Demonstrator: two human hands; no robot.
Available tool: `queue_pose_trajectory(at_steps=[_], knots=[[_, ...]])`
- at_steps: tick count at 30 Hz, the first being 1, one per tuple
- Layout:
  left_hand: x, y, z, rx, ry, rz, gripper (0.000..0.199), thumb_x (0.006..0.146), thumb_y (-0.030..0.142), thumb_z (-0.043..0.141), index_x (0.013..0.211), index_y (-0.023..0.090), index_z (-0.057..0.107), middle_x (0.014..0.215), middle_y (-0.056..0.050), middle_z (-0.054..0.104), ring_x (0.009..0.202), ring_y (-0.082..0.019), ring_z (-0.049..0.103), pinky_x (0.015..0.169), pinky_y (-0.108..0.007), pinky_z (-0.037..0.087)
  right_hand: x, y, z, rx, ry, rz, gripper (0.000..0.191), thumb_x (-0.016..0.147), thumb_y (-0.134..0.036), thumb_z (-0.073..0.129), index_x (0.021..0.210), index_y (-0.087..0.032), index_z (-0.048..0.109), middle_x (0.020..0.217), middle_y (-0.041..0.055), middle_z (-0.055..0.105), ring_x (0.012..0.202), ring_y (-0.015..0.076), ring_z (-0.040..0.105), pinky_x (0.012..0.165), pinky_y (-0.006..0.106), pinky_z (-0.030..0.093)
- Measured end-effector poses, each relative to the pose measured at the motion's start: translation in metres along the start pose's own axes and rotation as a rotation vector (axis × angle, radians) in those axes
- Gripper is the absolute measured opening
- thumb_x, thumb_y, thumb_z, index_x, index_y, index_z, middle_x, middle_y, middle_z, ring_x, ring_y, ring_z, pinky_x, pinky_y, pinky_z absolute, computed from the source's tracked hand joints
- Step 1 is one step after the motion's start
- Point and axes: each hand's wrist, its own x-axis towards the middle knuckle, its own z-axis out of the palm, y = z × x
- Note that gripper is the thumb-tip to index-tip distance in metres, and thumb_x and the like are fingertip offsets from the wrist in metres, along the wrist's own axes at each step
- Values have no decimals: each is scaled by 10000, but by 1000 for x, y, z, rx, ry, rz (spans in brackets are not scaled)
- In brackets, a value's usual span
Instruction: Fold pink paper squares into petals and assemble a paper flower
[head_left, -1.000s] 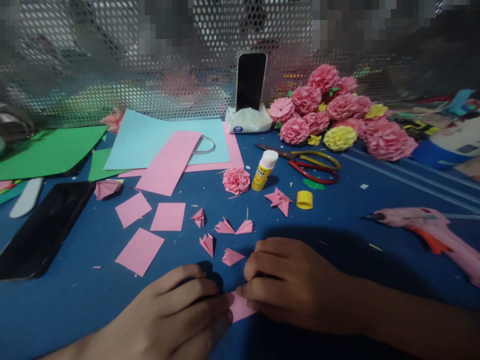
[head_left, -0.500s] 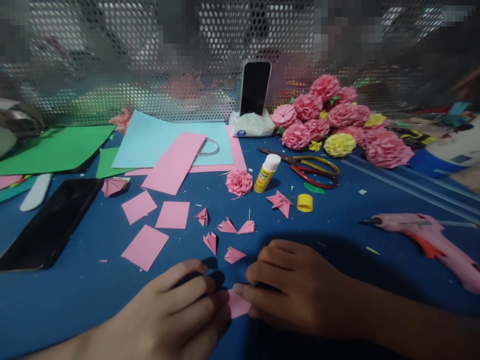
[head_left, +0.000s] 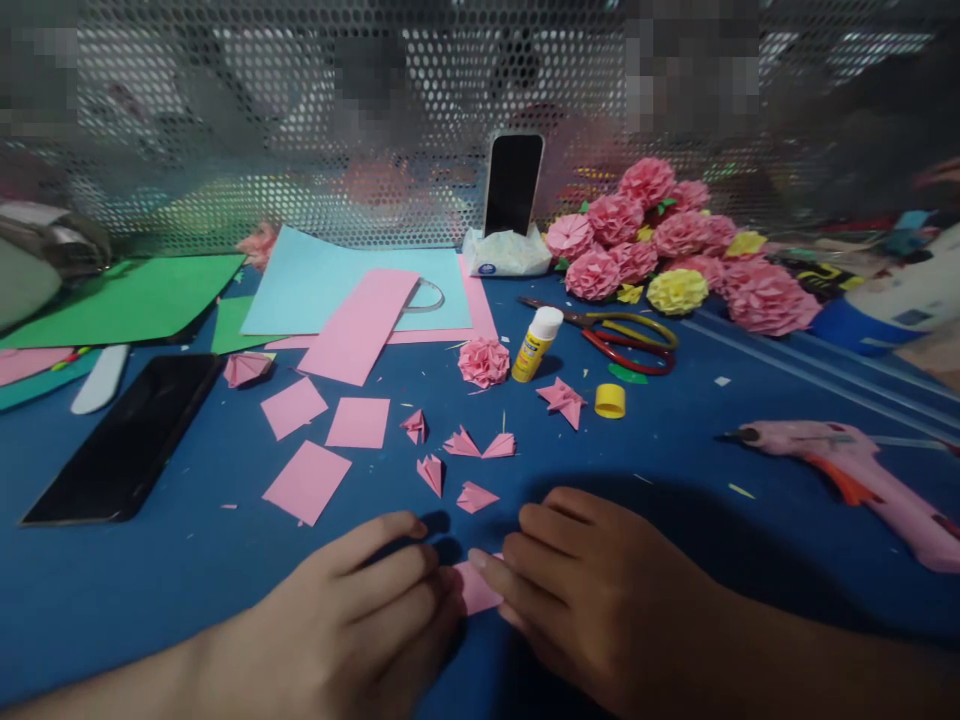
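A small piece of pink paper (head_left: 478, 590) lies on the blue table between my hands, its ends hidden under my fingers. My left hand (head_left: 367, 610) grips its left end with curled fingers. Pressing on its right part are the fingers of my right hand (head_left: 592, 590). Just beyond are several small folded pink paper pieces (head_left: 477, 497). Square pink sheets (head_left: 307, 482) lie to the left of these. A pink paper flower (head_left: 484, 362) sits next to an uncapped-looking glue stick (head_left: 537, 344) standing upright, with a yellow cap (head_left: 610, 401) and a folded pink star (head_left: 562, 401) nearby.
Scissors (head_left: 630, 340) and a pink glue gun (head_left: 840, 450) lie to the right. Paper flowers (head_left: 615, 220) are heaped behind. A phone (head_left: 514, 185) leans upright on a tissue pack (head_left: 506, 254); another phone (head_left: 127, 440) lies left. A perforated metal screen (head_left: 442, 100) stands behind.
The camera view has shifted slightly, so the table items appear a little further right on the left side. Both hands stay on the pink paper, with only small finger movement.
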Motion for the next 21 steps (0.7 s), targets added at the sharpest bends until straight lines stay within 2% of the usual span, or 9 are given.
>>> queue_pose_trajectory(at_steps=[3, 5, 8, 10, 11, 13, 14, 16, 21], knots=[[0, -1, -3, -17, 1, 8, 356, 1029, 85, 342, 1058, 78, 697, 884, -54, 725, 841, -194, 650, 1061, -398, 376, -5, -7, -7, -100, -61, 35, 73, 750, -120, 678, 786, -169, 637, 741, 23, 591, 700, 206, 402, 622, 368, 236], [0, 0, -3, -37, 2, 8, 342, 1024, 89, 342, 1090, 69, 677, 906, -74, 715, 868, -208, 644, 1036, -419, 389, -8, -8, -10, -125, -77, 54, 93, 722, -138, 710, 762, -174, 635, 728, 25, 594, 691, 207, 409, 616, 369, 232], [1, 3, 2, -58, -24, -58, 296, 1003, 111, 370, 1133, 88, 634, 863, -73, 668, 826, -210, 609, 984, -446, 412, -9, -2, -11, -120, -95, 45, 118, 814, -155, 667, 722, -181, 598, 698, 19, 574, 674, 201, 410, 605, 368, 216], [3, 5, 6, -81, -59, -145, 222, 993, 178, 432, 1120, 112, 602, 861, -59, 629, 830, -214, 583, 970, -451, 412, -8, 4, -8, -66, -64, 59, 230, 944, -171, 545, 716, -191, 566, 684, 9, 551, 670, 195, 409, 612, 367, 217], [4, 6, 7, -104, -83, -187, 195, 994, 227, 460, 1101, 123, 586, 883, -57, 617, 847, -217, 575, 968, -450, 407, -7, 7, -6, -31, -24, 88, 275, 998, -217, 482, 740, -186, 570, 700, 12, 554, 690, 194, 421, 632, 366, 237], [7, 7, 9, -166, -123, -264, 187, 996, 316, 498, 1046, 145, 553, 926, -55, 602, 872, -221, 560, 967, -446, 390, -4, 11, 0, -13, 34, 59, 414, 1055, -445, 359, 844, -180, 596, 784, 39, 588, 761, 213, 450, 655, 361, 261], [8, 7, 9, -205, -136, -301, 187, 995, 338, 508, 1023, 156, 539, 934, -51, 598, 867, -219, 550, 965, -446, 380, -3, 12, 3, 13, 38, 70, 492, 1038, -554, 325, 889, -174, 599, 834, 54, 603, 776, 216, 454, 665, 358, 273], [10, 6, 9, -272, -137, -375, 144, 988, 322, 526, 999, 180, 515, 924, -34, 591, 852, -211, 529, 953, -437, 364, -1, 12, 9, 63, 5, 97, 535, 998, -644, 344, 915, -179, 594, 867, 60, 604, 769, 210, 451, 655, 345, 275], [14, 5, 8, -341, -103, -469, 120, 944, 237, 603, 969, 211, 489, 893, 10, 594, 860, -191, 529, 941, -391, 346, 1, 11, 13, 226, -47, 216, 427, 1010, -565, 409, 897, -193, 584, 858, 38, 585, 765, 200, 465, 654, 320, 285]])
